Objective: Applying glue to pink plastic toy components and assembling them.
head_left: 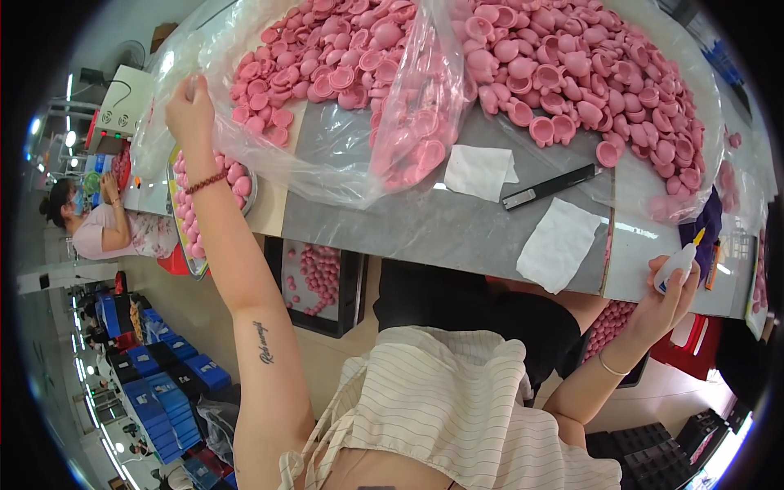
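Note:
My left hand (pixel 189 114) is raised at the far left, over the edge of a clear plastic sheet (pixel 327 175). Its fingers are pinched together; what is between them, if anything, is too small to make out. Below that wrist stands a tray of round pink pieces (pixel 189 220). On the right, my right hand (pixel 665 306) is wrapped round a small white squeeze bottle (pixel 674 268) with a yellow nozzle, tip pointing up. Hollow pink half-shells lie in a left heap (pixel 335 57) and a right heap (pixel 588 82) on the plastic across the table.
A black box cutter (pixel 551 186) lies between two white cloths, one upper (pixel 480 171) and one lower (pixel 559 245). An orange pen-like tool (pixel 713 265) is at the right edge. Under the table sits a black tray (pixel 349 286) of pink balls. A masked co-worker (pixel 102 220) sits far left.

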The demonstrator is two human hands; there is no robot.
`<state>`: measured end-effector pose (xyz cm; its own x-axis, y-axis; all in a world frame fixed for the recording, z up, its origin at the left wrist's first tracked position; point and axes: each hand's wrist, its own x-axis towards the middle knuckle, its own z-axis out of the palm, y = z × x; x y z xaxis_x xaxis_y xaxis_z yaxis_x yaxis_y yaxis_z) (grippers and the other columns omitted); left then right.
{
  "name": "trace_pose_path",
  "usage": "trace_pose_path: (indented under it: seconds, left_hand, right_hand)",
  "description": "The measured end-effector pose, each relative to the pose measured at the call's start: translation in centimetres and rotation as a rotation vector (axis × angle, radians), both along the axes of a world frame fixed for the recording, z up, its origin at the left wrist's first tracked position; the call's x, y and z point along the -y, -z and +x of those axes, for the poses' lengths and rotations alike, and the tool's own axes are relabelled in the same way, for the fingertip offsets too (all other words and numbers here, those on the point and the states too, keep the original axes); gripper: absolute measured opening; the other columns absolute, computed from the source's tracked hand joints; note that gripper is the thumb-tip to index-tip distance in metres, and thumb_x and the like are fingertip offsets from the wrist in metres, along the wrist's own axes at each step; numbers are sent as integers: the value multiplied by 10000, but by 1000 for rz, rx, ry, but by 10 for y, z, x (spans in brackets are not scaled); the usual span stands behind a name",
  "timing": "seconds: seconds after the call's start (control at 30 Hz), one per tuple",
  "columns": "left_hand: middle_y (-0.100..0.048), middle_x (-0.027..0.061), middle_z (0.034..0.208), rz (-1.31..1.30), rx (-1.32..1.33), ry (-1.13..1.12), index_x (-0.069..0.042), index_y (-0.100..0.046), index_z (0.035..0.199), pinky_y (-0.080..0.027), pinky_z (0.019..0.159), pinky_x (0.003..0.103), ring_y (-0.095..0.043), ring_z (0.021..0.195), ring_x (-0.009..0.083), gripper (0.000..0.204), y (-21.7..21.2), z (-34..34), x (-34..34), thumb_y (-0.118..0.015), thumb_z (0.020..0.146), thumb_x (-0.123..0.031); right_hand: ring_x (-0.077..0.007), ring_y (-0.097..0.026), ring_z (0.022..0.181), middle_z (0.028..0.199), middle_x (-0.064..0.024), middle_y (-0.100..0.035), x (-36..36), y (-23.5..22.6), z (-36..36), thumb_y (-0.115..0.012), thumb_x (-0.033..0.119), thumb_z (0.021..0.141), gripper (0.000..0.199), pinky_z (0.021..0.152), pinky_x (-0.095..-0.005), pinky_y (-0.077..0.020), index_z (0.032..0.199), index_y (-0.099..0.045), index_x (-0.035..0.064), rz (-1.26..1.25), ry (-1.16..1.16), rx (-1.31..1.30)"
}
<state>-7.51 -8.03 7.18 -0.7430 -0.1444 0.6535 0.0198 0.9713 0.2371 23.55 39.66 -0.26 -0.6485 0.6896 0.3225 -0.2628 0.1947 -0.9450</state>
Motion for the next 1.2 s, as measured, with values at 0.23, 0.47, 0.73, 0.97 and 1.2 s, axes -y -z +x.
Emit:
trace_pose_path:
  seconds: [0.23,0.47,0.73,0.97,1.2]
  left_hand:
    - [-590,38,763,544,-386,540,21,-597,884,-377,607,166,-505,665,64,180,-38,45,-78,-515,785,-104]
    - [-570,66,836,852,-425,647,45,-567,892,-399,681,209,-501,718,97,187,-45,53,-86,-516,781,-97]
    - [-486,227,1066,-297,9,24,32,-378,1156,-359,843,380,-492,946,329,653,-9,-3,-18,-573,704,-396]
    - [-559,231,929,-221,280,-115,32,-543,980,-390,798,379,-526,908,339,602,26,-59,23,-548,686,-494]
    - [-469,-1,540,414,-287,459,34,-554,677,-302,461,212,-349,492,58,355,-54,22,-87,-633,712,-311]
  right_hand:
    - [-75,-373,549,656,-87,-532,6,-4,-7,-496,244,793,295,513,-180,-285,897,-425,-23,43,70,23]
    - [-71,-374,536,651,-86,-536,4,-5,-7,-503,258,787,300,493,-178,-281,877,-428,-19,88,129,54]
    - [-67,-384,546,647,-74,-531,8,-6,-9,-505,258,786,310,494,-172,-280,887,-432,-26,120,128,78]
    - [-62,-415,582,672,-45,-529,4,1,-5,-497,235,799,275,474,-161,-266,924,-448,-5,108,58,32]
    - [-54,-425,588,665,-44,-531,2,-1,-2,-493,243,801,276,472,-160,-266,917,-453,-5,132,66,46]
